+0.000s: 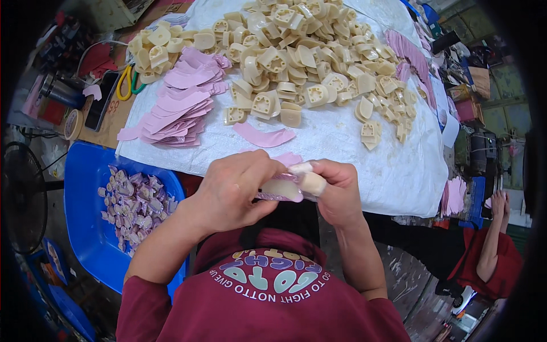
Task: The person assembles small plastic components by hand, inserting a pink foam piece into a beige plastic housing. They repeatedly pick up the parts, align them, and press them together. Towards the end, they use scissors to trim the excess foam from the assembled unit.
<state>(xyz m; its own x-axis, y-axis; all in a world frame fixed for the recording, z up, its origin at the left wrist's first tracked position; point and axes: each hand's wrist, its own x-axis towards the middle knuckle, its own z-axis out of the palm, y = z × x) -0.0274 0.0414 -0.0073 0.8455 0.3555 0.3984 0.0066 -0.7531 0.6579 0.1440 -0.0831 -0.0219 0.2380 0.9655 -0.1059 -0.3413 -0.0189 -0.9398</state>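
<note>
While both hands (285,185) grip a cream heel (290,186), pink strips (179,108) lie beyond.

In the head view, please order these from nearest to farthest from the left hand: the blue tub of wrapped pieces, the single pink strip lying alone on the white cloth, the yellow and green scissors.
From the left hand:
1. Single pink strip, just above, on the white cloth.
2. Blue tub, lower left.
3. Scissors, far upper left.

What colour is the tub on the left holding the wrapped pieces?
Blue tub, seen in the head view, at the person's left.
</note>
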